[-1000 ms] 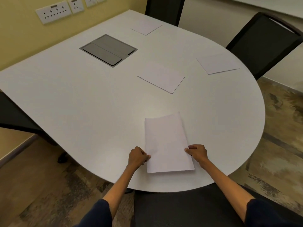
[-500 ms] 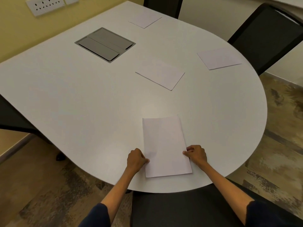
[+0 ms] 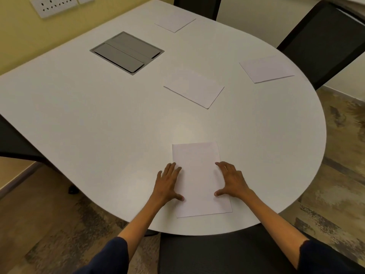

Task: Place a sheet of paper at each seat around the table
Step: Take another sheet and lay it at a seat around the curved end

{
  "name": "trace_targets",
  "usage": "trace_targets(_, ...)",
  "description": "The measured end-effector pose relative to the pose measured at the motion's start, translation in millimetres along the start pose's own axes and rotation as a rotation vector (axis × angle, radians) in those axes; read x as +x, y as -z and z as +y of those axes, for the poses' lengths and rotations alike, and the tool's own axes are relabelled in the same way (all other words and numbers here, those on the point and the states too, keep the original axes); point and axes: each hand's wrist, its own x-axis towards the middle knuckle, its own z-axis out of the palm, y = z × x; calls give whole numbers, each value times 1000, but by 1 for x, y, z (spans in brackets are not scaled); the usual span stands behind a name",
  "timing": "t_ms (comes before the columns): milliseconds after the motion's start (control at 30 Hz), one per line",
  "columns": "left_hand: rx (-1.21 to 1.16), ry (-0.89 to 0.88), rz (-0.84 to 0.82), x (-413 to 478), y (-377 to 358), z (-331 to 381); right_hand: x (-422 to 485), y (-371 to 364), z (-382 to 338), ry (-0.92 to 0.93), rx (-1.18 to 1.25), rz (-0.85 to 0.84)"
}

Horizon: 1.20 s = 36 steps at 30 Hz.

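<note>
In the head view, the nearest sheet (image 3: 199, 180) is laid on the table (image 3: 98, 119) at the 6 o'clock seat, its long axis set from 6 to 12. It is pressed at its side edges by the left hand (image 3: 167, 183) and right hand (image 3: 231, 181), both spread flat with nothing gripped. A middle sheet (image 3: 194, 89) is seen at 12 o'clock from the hands, angled 10 to 4 and judged about equally near both. No writing can be read.
</note>
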Motion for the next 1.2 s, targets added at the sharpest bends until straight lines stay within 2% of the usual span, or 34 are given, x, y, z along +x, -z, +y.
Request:
trace_targets(100,111,-54,-115,6,-3,-7,10,-2,1,62,-75,-83)
trace_targets(233,146,-45,-167,9,-5,-14,18,-7,8,80,-149,-139)
trace_targets(1200,83,-49,-152,25,-7,-16,36,-4,21,94,-74,-140)
